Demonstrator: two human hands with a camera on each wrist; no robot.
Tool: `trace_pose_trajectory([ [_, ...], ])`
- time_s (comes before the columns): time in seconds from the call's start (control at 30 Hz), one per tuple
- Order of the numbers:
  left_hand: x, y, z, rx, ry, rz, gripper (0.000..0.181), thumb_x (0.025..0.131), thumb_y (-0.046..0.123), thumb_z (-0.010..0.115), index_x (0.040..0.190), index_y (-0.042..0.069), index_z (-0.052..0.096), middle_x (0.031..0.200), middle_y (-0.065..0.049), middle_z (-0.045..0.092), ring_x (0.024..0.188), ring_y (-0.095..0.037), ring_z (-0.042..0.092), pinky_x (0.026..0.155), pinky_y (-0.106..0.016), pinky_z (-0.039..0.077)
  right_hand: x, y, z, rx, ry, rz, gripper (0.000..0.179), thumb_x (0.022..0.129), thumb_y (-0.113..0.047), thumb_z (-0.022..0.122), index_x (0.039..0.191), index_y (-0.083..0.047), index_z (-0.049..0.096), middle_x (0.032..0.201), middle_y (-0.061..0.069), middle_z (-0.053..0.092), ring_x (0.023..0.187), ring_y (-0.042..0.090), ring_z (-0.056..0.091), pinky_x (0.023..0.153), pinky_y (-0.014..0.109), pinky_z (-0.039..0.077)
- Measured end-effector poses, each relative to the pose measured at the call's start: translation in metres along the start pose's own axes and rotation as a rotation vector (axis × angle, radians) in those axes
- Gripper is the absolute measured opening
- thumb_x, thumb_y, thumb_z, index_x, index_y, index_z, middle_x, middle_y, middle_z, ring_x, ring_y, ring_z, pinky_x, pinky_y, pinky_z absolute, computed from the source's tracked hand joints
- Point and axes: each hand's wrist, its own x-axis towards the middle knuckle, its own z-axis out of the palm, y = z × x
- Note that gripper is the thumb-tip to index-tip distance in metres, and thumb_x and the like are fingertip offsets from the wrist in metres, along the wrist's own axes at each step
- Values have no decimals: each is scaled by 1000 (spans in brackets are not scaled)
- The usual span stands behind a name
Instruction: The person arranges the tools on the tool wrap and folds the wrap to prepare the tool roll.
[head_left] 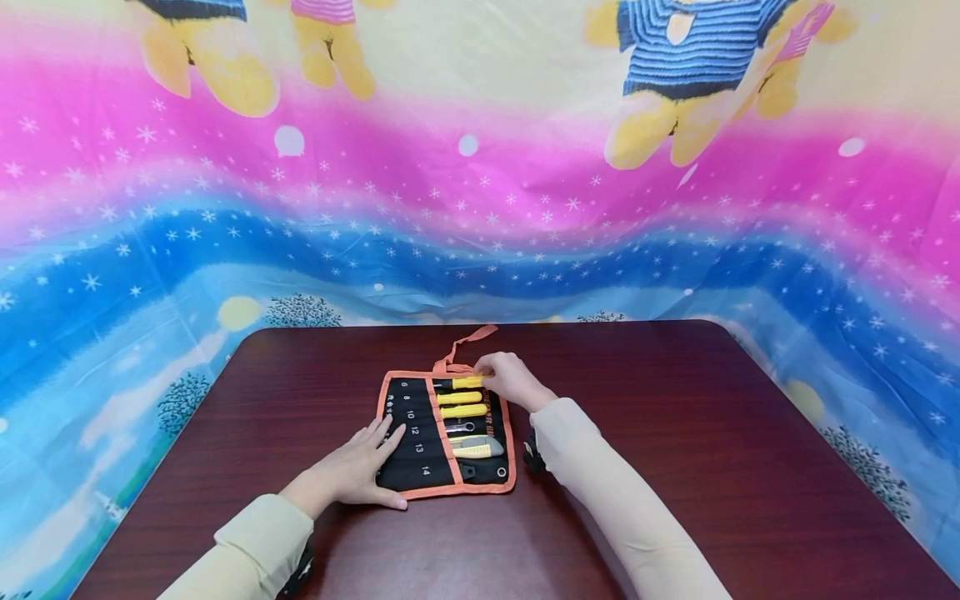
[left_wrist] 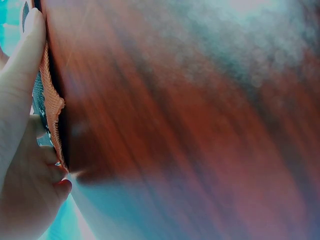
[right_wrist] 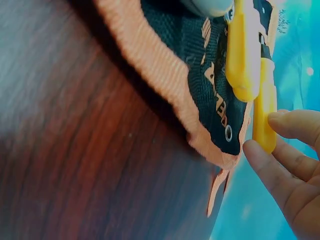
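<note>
A black tool roll (head_left: 408, 454) with orange edging lies spread out on the table. Its pocket strip, printed with numbers, is on the left. Tool ends stick out to the right: yellow handles (head_left: 462, 411), a ring-ended wrench (head_left: 461, 428) and a utility knife (head_left: 476, 450). At the far end, my right hand (head_left: 513, 381) pinches the yellow handle of a screwdriver (right_wrist: 265, 112) between thumb and fingers; its tip is hidden in the pocket. My left hand (head_left: 360, 467) rests with fingers spread on the roll's near left side, thumb along the orange edging (left_wrist: 52, 100).
An orange tie strap (head_left: 468, 337) trails from the roll's far edge. The dark reddish wooden table (head_left: 660, 417) extends around the roll. Behind and beside it hangs a printed cloth (head_left: 465, 217) with snowflakes and bears.
</note>
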Motion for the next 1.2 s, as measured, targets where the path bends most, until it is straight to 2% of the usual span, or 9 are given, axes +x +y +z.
trace_pose_trajectory([
  [0.37, 1, 1, 0, -8, -12, -14, 111, 66, 73, 60, 145, 3, 24, 148, -24, 15, 135, -39, 12, 104, -50, 20, 5, -3, 6, 11, -29, -4, 23, 90, 1, 55, 105, -8, 70, 105, 6, 64, 69, 13, 55, 62, 28, 46],
  [0.47, 1, 1, 0, -6, -12, -12, 111, 66, 73, 60, 145, 3, 24, 148, -24, 15, 135, -39, 12, 104, -50, 20, 6, -4, 7, 17, -50, 10, 23, 91, -1, 55, 108, -8, 69, 108, 7, 64, 76, 15, 59, 66, 28, 48],
  [0.6, 1, 1, -1, -8, -11, -8, 111, 66, 73, 60, 145, 3, 24, 148, -24, 15, 135, -39, 12, 104, -50, 21, 7, -6, 9, 8, -57, 16, 24, 91, 0, 55, 108, -7, 69, 109, 7, 64, 95, 18, 60, 77, 31, 50],
  [0.67, 1, 0, -1, -9, -10, -8, 111, 66, 72, 60, 145, 3, 24, 148, -24, 15, 135, -39, 12, 104, -50, 20, 8, -6, 10, 7, -57, 17, 24, 91, 0, 54, 108, -7, 69, 109, 7, 64, 98, 19, 59, 79, 32, 49],
  [1.1, 0, 2, -3, -15, -22, -24, 111, 66, 72, 61, 145, 3, 24, 148, -24, 15, 135, -39, 12, 104, -50, 20, 11, -11, 12, -13, -57, 39, 24, 90, 4, 53, 108, -4, 69, 109, 10, 64, 100, 23, 59, 78, 32, 50],
  [1.2, 0, 2, -3, -11, -22, -18, 111, 66, 72, 61, 145, 3, 24, 148, -24, 15, 135, -39, 12, 104, -50, 20, 12, -10, 13, -6, -56, 47, 24, 91, 3, 53, 108, -4, 69, 110, 10, 63, 95, 20, 60, 76, 31, 50],
])
